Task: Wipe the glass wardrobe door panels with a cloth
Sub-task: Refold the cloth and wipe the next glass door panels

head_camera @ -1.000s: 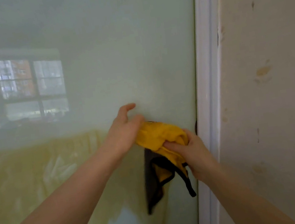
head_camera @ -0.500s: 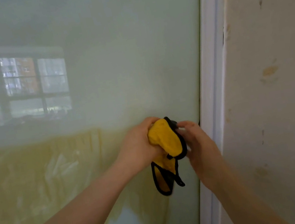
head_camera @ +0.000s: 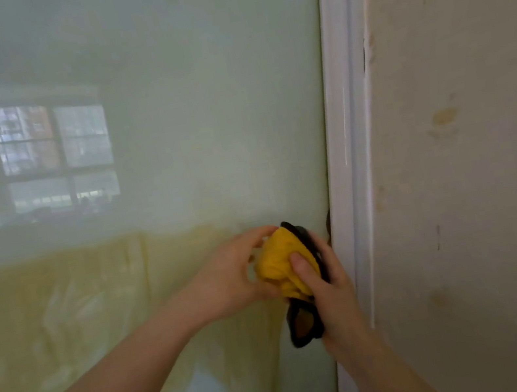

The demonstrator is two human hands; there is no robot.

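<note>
A pale green glass wardrobe door panel (head_camera: 184, 98) fills the left and middle of the view, with a window reflected in it. A yellow cloth with black trim (head_camera: 279, 264) is bunched up in front of the panel's right edge. My left hand (head_camera: 230, 280) cups the cloth from the left with curled fingers. My right hand (head_camera: 325, 280) grips it from the right, thumb pressed onto the yellow fabric. A black-edged end of the cloth hangs below my right hand.
A white door frame (head_camera: 350, 145) runs top to bottom just right of the cloth. Beyond it stands a beige wall (head_camera: 485, 156) with stains and small marks. The lower part of the glass shows a yellowish reflection.
The cloth went from hanging loose to a tight bundle. My left hand closed round it, and my right hand shifted its grip onto the bundle's right side.
</note>
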